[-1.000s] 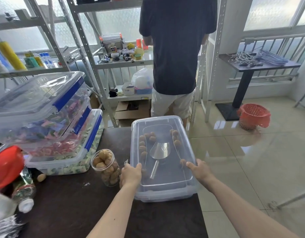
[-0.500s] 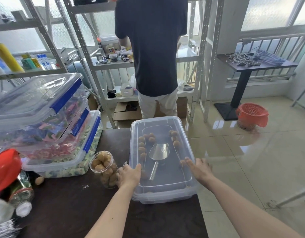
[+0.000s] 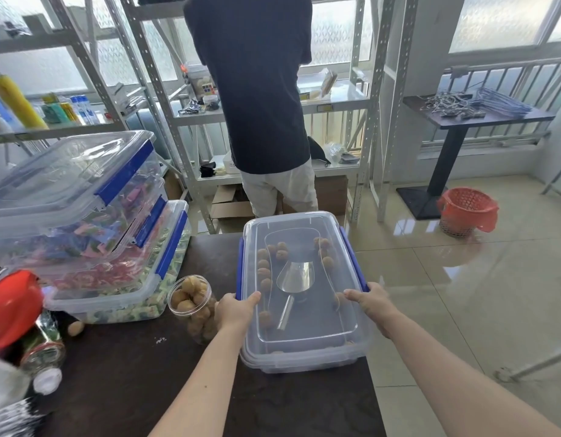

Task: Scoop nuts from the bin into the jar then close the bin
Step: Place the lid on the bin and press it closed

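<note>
The blue side latches (image 3: 354, 260) have come up along both long edges of the bin (image 3: 304, 351) since half a second ago, so the closing looks nearly done. Your left hand (image 3: 236, 312) curls over the lid's edge at nine o'clock, your right hand (image 3: 372, 302) at three, both pressing (neither holds anything loose). The filled jar (image 3: 192, 305) stands on the worktop (image 3: 115, 389) just left of the bin.

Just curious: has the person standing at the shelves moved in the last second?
Yes. The standing person has shifted left along the metal shelving, away from the dark side table.
</note>
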### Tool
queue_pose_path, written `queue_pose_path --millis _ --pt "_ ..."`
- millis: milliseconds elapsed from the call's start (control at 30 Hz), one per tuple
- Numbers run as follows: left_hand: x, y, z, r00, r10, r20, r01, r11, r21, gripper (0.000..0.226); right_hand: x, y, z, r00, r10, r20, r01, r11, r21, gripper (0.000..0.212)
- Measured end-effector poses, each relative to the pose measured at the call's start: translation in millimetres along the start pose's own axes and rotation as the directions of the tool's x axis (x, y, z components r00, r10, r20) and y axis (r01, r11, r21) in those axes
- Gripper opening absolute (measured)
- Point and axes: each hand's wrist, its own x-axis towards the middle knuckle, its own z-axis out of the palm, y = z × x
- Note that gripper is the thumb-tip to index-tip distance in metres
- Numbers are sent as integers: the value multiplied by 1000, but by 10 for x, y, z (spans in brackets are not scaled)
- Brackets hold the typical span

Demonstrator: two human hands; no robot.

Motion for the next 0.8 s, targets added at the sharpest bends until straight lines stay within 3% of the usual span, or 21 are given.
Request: queue_pose_path --millis 67,333,533,667,800 --pt "9 -4 17 1000 -1 7 1 1000 30 55 -6 -7 28 1000 -20 -12 20 1000 13 33" --pt "-52 -7 39 999 47 -8 -47 998 33 40 -11 19 36 999 -36 -37 37 999 22 34" --pt "-20 -44 32 995 76 70 -78 996 31 71 -41 85 -27 995 -97 40 95 994 45 72" --pt "-16 -1 55 983 138 121 -161 965 208 58 20 76 33 988 -144 57 148 987 -71 63" --pt "23 41 72 982 145 122 -169 961 218 55 62 18 53 989 -148 30 151 979 -139 59"
